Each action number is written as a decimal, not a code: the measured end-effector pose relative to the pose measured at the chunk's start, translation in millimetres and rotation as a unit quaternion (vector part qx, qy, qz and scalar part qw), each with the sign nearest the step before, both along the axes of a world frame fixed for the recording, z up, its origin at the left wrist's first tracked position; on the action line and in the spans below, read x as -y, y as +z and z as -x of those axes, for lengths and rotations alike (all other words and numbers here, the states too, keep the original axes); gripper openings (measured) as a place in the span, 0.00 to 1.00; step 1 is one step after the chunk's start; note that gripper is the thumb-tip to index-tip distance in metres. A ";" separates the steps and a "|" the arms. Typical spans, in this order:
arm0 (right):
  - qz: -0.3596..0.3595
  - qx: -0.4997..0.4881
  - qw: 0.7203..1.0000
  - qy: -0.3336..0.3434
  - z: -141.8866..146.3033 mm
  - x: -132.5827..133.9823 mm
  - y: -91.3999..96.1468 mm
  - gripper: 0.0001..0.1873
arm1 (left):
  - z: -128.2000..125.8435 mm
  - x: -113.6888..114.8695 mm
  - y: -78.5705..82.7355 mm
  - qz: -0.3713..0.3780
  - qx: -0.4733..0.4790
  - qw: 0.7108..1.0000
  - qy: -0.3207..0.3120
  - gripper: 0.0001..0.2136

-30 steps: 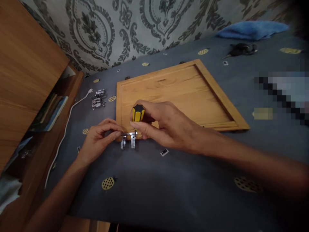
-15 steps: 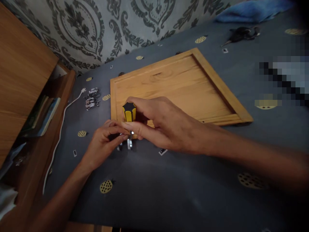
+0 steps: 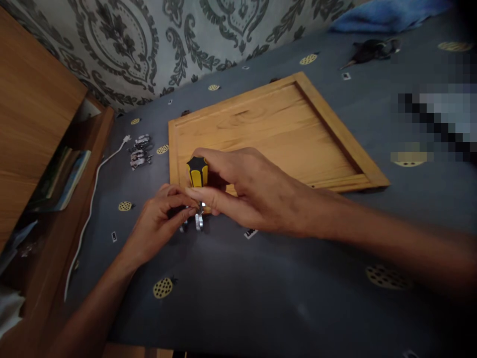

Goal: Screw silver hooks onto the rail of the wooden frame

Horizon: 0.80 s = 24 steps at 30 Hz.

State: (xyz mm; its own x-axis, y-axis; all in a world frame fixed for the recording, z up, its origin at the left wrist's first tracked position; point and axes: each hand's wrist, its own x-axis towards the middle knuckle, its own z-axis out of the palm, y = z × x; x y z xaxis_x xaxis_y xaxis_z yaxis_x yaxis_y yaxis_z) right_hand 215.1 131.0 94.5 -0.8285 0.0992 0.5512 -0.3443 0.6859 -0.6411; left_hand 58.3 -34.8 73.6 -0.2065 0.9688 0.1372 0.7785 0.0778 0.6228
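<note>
A wooden cabinet door [image 3: 261,134] with a raised frame lies flat on the dark patterned cloth. At its near left corner, a silvery metal hinge [image 3: 199,222] sticks out past the edge, partly covered by my fingers. My right hand [image 3: 246,189] grips a screwdriver [image 3: 197,171] with a yellow and black handle, upright over the hinge. Its tip is hidden. My left hand [image 3: 160,219] is closed, thumb and fingers pinched at the hinge beside the screwdriver's shaft; whether a screw is between them cannot be seen.
More metal hinges [image 3: 140,151] lie left of the door. A white cable [image 3: 91,214] runs along a wooden cabinet [image 3: 37,109] with books [image 3: 69,179] on its shelf. At the back right are a black object [image 3: 372,51] and a blue cloth [image 3: 391,17].
The whole view shifts slightly. My hands, the screwdriver and the door keep nearly the same positions relative to each other.
</note>
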 end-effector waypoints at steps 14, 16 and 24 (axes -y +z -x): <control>-0.005 0.005 1.000 -0.002 -0.5 0.2 1.3 0.09 | -2.7 0.0 7.4 0.015 -0.074 0.996 -0.040 0.07; -0.001 0.006 1.000 0.000 -0.7 0.3 1.3 0.09 | -5.2 -0.5 9.0 0.013 -0.090 0.995 -0.043 0.08; -0.004 0.003 1.000 -0.006 -0.6 0.6 0.4 0.08 | -6.4 1.5 5.7 0.006 -0.073 0.997 -0.034 0.06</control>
